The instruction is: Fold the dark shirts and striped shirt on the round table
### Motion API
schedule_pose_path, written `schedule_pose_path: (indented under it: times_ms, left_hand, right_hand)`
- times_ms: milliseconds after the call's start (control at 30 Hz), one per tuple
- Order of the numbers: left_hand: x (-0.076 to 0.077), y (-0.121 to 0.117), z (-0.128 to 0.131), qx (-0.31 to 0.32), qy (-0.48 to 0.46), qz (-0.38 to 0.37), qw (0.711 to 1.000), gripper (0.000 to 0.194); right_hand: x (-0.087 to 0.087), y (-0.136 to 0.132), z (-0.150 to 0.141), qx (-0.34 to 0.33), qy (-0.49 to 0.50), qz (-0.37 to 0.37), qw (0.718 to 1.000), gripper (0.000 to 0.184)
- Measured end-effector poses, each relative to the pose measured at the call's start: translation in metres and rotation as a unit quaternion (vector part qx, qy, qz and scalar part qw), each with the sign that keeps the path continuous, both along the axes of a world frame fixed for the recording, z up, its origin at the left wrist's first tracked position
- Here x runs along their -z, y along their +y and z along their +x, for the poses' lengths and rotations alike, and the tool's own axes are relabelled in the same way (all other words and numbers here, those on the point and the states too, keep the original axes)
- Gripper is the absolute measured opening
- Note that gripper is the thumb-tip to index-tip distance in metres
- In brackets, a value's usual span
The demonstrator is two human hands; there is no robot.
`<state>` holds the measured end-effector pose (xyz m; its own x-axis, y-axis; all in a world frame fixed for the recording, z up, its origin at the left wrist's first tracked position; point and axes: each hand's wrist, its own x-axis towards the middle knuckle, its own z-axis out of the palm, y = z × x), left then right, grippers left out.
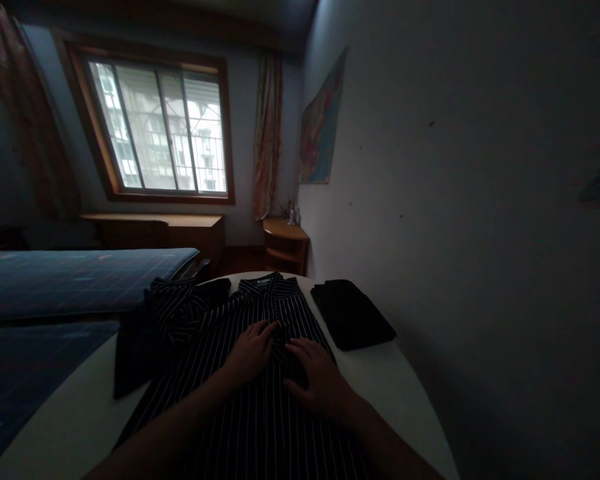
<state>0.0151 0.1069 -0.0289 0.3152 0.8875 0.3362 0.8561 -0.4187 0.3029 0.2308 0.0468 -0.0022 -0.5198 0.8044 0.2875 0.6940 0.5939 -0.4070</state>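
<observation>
A black shirt with thin white stripes [240, 427] lies spread on a round white table [405, 400], its collar toward the far edge. My left hand [251, 350] rests on the shirt front near the middle, fingers stretched forward over the cloth. Just to its right, my right hand [317, 377] touches the shirt with fingers spread and thumb apart. One striped sleeve is bunched at the left, on top of dark cloth [135, 353]. Dim light hides the fine detail between my hands.
A folded black garment [353, 313] lies on the table's right side, close to the wall [455, 233]. Left of the table is a bed with a blue plaid mattress [80, 280]. Beyond stand a desk [195, 223] under the window and a corner shelf [285, 230].
</observation>
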Motion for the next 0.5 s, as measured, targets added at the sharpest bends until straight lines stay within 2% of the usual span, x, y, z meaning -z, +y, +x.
schedule_pose_path:
  times_ms: [100, 200, 267, 333, 500]
  left_hand:
    - [0.001, -0.004, -0.013, 0.023, 0.004, 0.02, 1.0, 0.046]
    - [-0.001, -0.009, -0.019, 0.101, 0.007, 0.02, 0.995, 0.052]
    - [-0.004, -0.012, -0.019, 0.153, 0.022, 0.014, 0.988, 0.058]
    - [-0.007, -0.013, -0.015, 0.179, 0.046, 0.007, 0.983, 0.062]
    - [-0.019, -0.015, 0.003, 0.19, 0.103, -0.004, 0.976, 0.065]
  right_hand:
    - [-0.011, -0.01, -0.003, -0.1, -0.022, -0.008, 0.995, 0.051]
    - [-0.029, -0.023, -0.002, -0.165, -0.063, -0.034, 0.984, 0.041]
    - [-0.039, -0.035, -0.001, -0.175, -0.099, -0.068, 0.977, 0.025]
    - [-0.044, -0.048, -0.001, -0.164, -0.136, -0.111, 0.971, 0.021]
    - [-0.034, -0.082, 0.0, -0.173, -0.207, -0.273, 0.924, 0.02]
